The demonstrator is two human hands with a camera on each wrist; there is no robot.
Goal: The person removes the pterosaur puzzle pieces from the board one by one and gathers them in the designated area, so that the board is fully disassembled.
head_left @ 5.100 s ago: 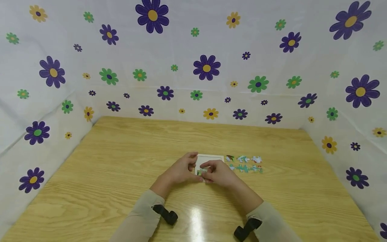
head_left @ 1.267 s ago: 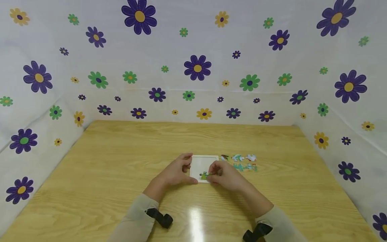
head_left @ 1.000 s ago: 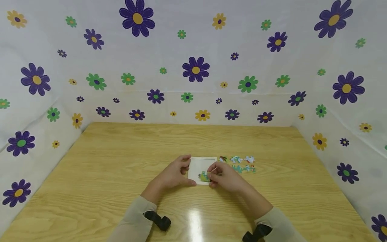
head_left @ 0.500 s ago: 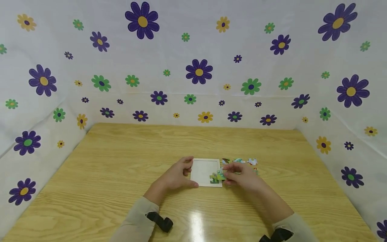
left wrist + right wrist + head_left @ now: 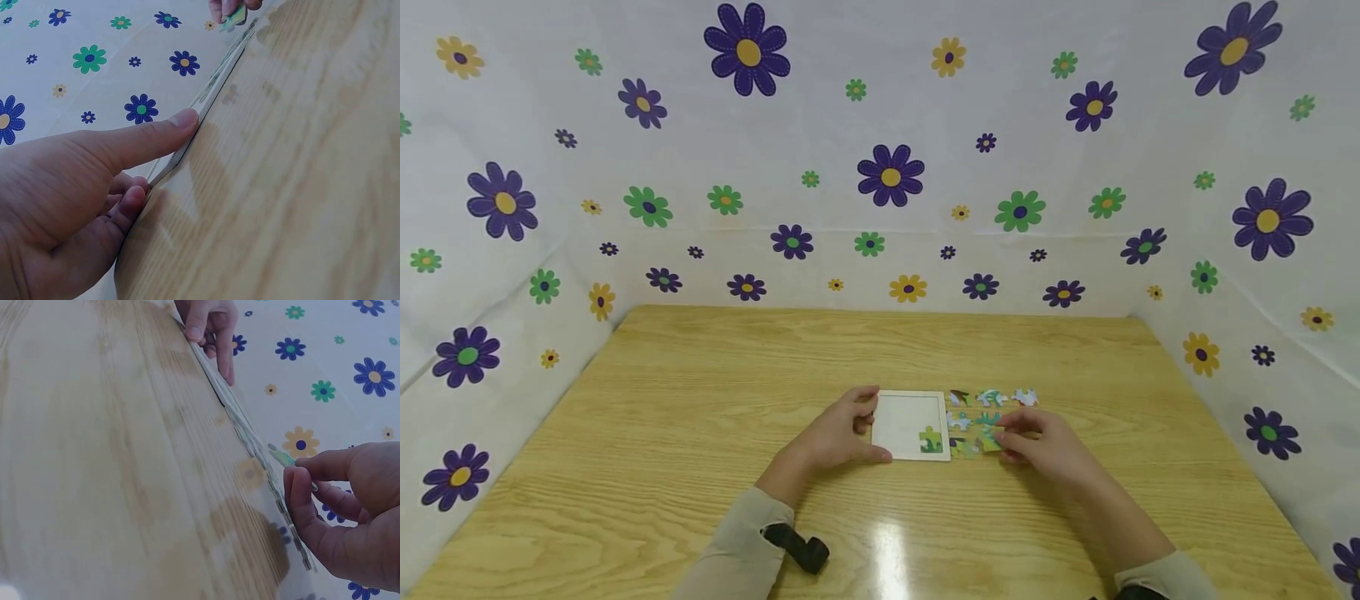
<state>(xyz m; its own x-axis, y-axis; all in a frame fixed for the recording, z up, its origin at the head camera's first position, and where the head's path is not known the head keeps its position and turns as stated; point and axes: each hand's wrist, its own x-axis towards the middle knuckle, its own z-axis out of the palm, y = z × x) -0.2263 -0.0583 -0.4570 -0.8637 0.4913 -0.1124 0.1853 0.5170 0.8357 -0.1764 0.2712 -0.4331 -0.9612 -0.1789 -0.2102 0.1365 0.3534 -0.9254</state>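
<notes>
A square white puzzle frame (image 5: 898, 423) lies on the table, with one green puzzle piece (image 5: 931, 440) in its near right corner. My left hand (image 5: 835, 433) grips the frame's left side, thumb along the near edge and fingers at the far left. Between thumb and fingertips my right hand (image 5: 1048, 450) pinches a green-yellow puzzle piece (image 5: 990, 442), seen edge-on and tilted in the right wrist view (image 5: 282, 456). That piece is above the loose puzzle pieces (image 5: 991, 398) right of the frame; the hand hides part of them.
Several loose pieces lie in rows just right of the frame, among them a white one (image 5: 1025, 397) at the far right. The wooden table (image 5: 700, 375) extends all around. Flower-printed white cloth (image 5: 820, 125) stands behind and at both sides.
My right hand has moved right, away from the frame, carrying a puzzle piece over the loose ones. The green piece in the frame's near right corner is now fully uncovered. My left hand stays put.
</notes>
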